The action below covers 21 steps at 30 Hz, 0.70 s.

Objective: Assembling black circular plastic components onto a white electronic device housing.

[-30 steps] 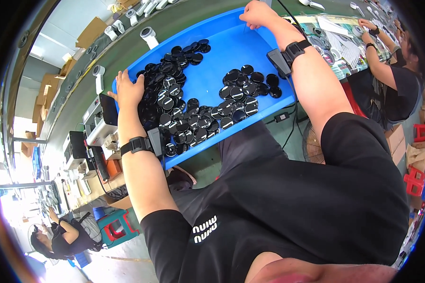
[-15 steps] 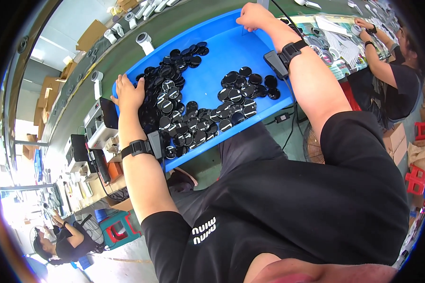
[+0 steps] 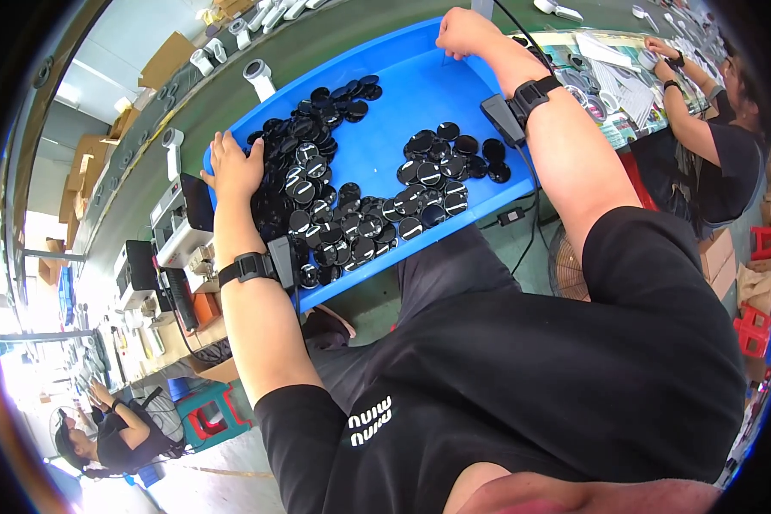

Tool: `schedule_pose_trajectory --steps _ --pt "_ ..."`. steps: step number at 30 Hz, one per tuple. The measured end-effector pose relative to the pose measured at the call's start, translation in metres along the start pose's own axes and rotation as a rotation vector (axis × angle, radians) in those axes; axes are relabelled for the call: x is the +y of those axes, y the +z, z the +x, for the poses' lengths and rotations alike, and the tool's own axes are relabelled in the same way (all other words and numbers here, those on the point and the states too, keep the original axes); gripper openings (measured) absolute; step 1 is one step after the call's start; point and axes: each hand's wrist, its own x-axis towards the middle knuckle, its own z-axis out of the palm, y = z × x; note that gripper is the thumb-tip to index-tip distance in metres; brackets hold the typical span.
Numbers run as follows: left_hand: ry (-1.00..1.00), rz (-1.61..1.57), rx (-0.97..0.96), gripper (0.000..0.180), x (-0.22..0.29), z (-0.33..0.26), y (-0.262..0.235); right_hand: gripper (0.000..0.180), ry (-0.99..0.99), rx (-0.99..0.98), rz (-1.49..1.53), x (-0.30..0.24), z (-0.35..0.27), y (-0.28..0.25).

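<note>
A wide blue plastic tray (image 3: pixel 415 73) is held in front of me, tilted across the view. Heaps of round black discs (image 3: pixel 351 224), several with white streaks on their glossy faces, lie along its left and near sides. A smaller cluster of the same discs (image 3: pixel 434 163) sits toward the right. My left hand (image 3: pixel 236 167) grips the tray's left wall, thumb on the inside and fingers at the rim. At the far right corner, my right hand (image 3: pixel 469 34) is closed around the rim, its fingertips partly hidden.
Behind the tray runs a green conveyor belt (image 3: pixel 338 38) carrying grey-white fittings (image 3: pixel 259 75). White machines (image 3: pixel 182 221) stand on the left. One co-worker (image 3: pixel 720 141) works at a cluttered table on the right, another (image 3: pixel 120 428) at lower left. A cable (image 3: pixel 529 244) hangs below my right wrist.
</note>
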Motion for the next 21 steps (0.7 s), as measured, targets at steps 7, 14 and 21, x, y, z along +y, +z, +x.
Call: schedule_pose_trajectory --steps 7,14,21 --pt "0.006 -0.003 -0.003 0.080 0.003 0.000 -0.001 0.017 -0.026 0.001 -0.030 0.002 0.005 0.006" --pt "0.005 0.017 -0.031 0.081 0.000 0.002 -0.001 0.022 -0.100 0.145 -0.029 -0.018 -0.010 0.001" --pt "0.003 0.030 -0.040 0.082 -0.002 0.001 -0.001 0.020 -0.072 -0.094 0.166 -0.024 -0.015 -0.004"
